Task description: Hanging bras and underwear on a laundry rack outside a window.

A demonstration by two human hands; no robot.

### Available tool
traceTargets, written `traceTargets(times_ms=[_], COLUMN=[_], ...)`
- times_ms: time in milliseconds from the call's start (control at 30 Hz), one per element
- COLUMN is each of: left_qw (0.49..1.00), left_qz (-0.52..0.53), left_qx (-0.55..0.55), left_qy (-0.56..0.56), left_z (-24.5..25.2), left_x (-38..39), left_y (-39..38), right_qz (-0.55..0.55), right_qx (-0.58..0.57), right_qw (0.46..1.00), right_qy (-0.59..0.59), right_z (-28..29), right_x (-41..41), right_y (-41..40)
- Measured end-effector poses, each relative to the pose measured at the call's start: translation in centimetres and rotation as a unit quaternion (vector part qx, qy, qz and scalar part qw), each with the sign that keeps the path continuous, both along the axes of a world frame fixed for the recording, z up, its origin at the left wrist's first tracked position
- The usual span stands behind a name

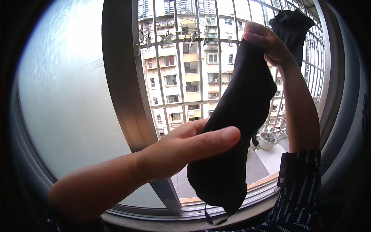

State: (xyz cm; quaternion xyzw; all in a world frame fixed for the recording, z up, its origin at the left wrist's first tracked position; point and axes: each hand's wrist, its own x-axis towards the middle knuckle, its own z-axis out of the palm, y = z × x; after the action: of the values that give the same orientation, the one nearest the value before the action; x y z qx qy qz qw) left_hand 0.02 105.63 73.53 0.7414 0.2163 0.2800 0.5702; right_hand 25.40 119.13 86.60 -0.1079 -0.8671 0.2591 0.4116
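A folded black garment (234,107) hangs lengthwise before the open window, with a thin strap loop (213,216) dangling at its lower end. My right hand (266,43), raised high, pinches its top end between thumb and fingers. Lower down, my left hand (194,142) holds it around the middle; the thumb lies across the front and the fingers are hidden behind the cloth. Behind my right wrist, another black garment (292,29) hangs near the window bars.
Metal security bars (198,72) cross the window opening. A wire hanger with clips (174,34) hangs at the upper left of the opening. A frosted sliding pane (66,101) with a dark frame (121,87) stands left. A white plant pot (267,141) sits on the ledge (268,159) outside.
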Motion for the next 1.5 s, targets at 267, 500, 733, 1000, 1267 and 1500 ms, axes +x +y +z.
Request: traceTargets(times_ms=[267, 500, 733, 1000, 1267, 1500], left_qw=[0.968, 0.962, 0.95, 0.827, 0.868, 0.911], left_qz=[0.158, 0.117, 0.16, 0.212, 0.248, 0.32], left_qx=[-0.119, 0.029, 0.002, 0.137, 0.06, 0.135], left_qy=[0.156, 0.245, 0.268, 0.502, 0.425, 0.223], left_z=[1.2, 0.0, 1.8, 3.5, 5.6, 7.0], left_x=[-1.6, -1.3, -2.0, -0.2, 1.6, 2.9], left_y=[-0.4, -4.0, -4.0, -4.0, -1.8, 1.9], right_qz=[-0.191, -0.157, -0.106, 0.046, -0.04, -0.163], right_qx=[0.059, 0.071, -0.083, -0.104, -0.127, -0.039], right_qw=[0.974, 0.983, 0.985, 0.99, 0.988, 0.981], right_qy=[-0.109, -0.057, 0.112, 0.078, 0.082, 0.103], right_z=[-2.1, -1.3, 2.6, 2.4, 2.6, 2.6], right_x=[-0.5, -12.1, -18.6, -18.1, -9.5, -7.0], right_y=[3.2, 4.4, 6.6, 7.9, 7.3, 8.0])
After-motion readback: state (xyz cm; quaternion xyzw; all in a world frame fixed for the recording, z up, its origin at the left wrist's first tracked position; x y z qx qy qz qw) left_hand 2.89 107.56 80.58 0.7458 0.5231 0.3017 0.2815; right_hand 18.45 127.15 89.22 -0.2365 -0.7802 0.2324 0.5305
